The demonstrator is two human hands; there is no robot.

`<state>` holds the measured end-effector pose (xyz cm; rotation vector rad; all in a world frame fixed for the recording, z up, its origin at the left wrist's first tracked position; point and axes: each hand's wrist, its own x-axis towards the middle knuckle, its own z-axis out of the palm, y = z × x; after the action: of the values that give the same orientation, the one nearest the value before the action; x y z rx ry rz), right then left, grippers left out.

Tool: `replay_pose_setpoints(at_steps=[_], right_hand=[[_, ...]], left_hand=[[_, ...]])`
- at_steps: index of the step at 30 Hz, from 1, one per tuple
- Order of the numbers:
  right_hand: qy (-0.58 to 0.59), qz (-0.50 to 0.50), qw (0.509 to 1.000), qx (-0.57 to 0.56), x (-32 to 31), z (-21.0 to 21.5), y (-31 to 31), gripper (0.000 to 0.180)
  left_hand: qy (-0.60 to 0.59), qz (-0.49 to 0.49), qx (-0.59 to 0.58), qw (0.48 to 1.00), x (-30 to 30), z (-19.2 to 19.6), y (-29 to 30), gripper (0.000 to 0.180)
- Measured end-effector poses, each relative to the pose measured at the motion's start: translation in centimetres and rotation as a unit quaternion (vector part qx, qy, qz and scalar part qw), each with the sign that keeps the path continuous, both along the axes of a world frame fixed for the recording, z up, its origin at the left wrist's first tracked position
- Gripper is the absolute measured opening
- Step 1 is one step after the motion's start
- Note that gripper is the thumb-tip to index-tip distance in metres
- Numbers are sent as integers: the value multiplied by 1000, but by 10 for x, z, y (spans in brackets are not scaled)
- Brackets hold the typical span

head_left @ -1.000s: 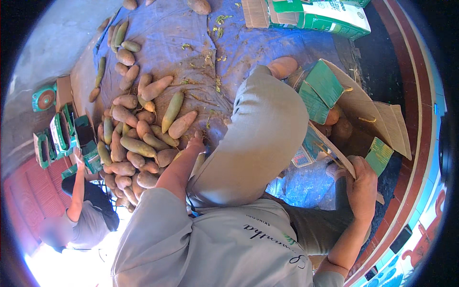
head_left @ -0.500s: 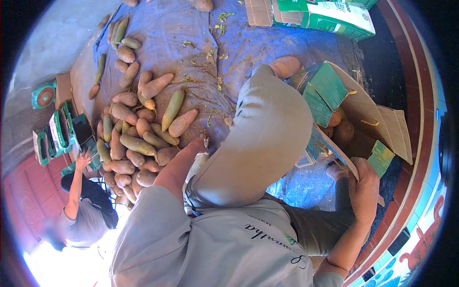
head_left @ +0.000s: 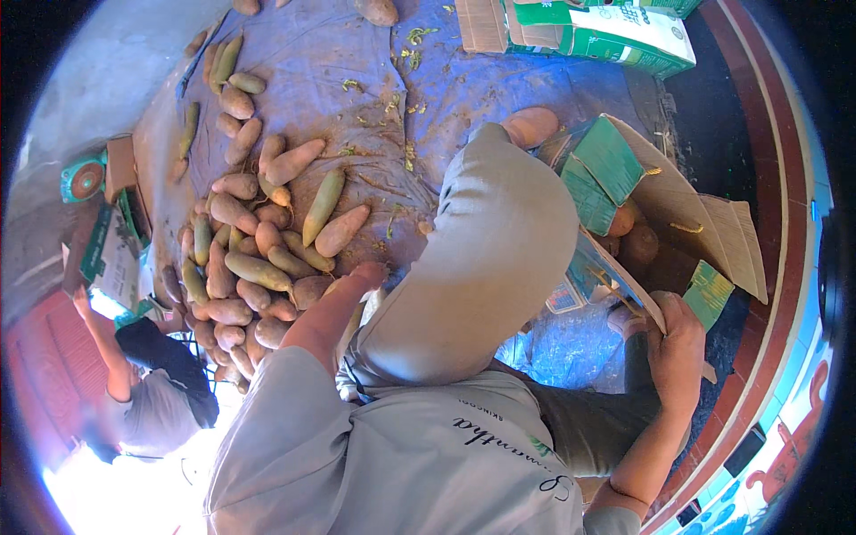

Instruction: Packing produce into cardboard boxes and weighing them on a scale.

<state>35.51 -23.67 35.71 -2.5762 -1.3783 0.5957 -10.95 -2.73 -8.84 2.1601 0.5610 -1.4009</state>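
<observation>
My left hand (head_left: 367, 275) is beside my raised knee, at the right edge of a pile of soil-covered, radish-like root vegetables (head_left: 259, 267), some brownish, some green. Its fingers are mostly hidden, so I cannot see whether they hold anything. At the right, my right hand (head_left: 675, 343) is closed on the near side of an open cardboard box (head_left: 691, 192) with green flaps. Inside the box are a few round brown root vegetables (head_left: 637, 245), partly covered by a flap.
A blue sheet (head_left: 357, 116) with leaf scraps lies under the pile. Green-and-white cartons (head_left: 615, 36) lie at the far right. On the left, another person (head_left: 160, 401) reaches to a carton (head_left: 116, 259) near a green round-dialled scale (head_left: 83, 181). Clear plastic (head_left: 571, 348) lies beneath my leg.
My left hand has shifted slightly beside my knee. At the left, the other person's arm has moved left and a carton there has changed position. My right hand keeps its place on the box.
</observation>
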Motion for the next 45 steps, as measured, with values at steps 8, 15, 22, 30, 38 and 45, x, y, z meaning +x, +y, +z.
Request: replay_pose_setpoints(at_steps=[8,15,22,30,38,45], right_hand=[[-7,3,1000,6,-1,-2,-6,22],[0,11,1000,14,-2,0,-2,20],[-2,13,999,31,-2,1,-3,19],[-10,14,1000,16,-5,0,-3,19],[-10,13,1000,9,-3,-3,-7,21],[-16,16,999,23,-3,-4,-8,20]], left_hand=[[-28,221,83,971,24,72,16,33],[-104,116,238,959,-1,86,70,45],[-203,519,313,769,-62,61,159,39],[-239,535,314,747,3,122,155,41],[-312,843,34,437,104,185,146,34],[-308,849,116,413,105,169,147,39]])
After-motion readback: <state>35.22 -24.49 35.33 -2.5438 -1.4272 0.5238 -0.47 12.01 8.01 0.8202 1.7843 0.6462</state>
